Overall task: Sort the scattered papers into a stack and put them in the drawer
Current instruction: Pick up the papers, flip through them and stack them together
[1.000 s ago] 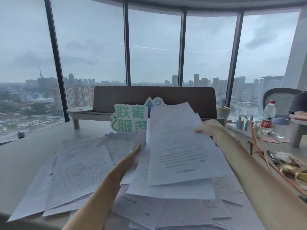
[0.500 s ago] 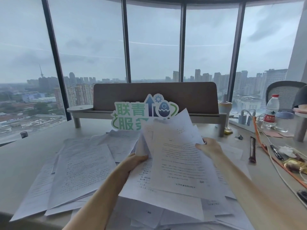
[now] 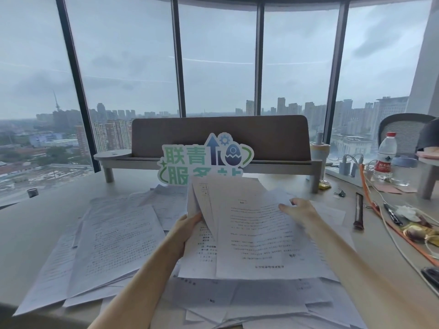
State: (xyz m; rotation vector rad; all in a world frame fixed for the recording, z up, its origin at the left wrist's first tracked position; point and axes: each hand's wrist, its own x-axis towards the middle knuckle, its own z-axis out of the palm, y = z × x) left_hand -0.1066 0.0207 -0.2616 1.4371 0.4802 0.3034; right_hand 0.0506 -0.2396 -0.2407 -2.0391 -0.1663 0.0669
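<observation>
Two bare hands hold up a bunch of papers [image 3: 256, 233] over the bench [image 3: 35, 224]. The left hand [image 3: 184, 230] grips the left edge of the bunch, with its thumb on top and the fingers curled under. The right hand [image 3: 299, 210] holds the right side near the top, its thumb pressed on the front page and its fingers behind the sheets. The sheets in the bunch are not lined up; some poke out at the top and fan apart. Many more loose papers [image 3: 114, 241] lie spread flat on the bench, to the left and under the held bunch, one over another. Behind the papers stands a green and white sign [image 3: 204, 160] with big letters, leaning by a long grey shelf [image 3: 221, 138]. On the right side of the bench is a water bottle [image 3: 385, 156] with a red cap, an orange cable [image 3: 380, 217], a dark pen [image 3: 392, 213] and some small wrappers. No drawer shows in this view.
</observation>
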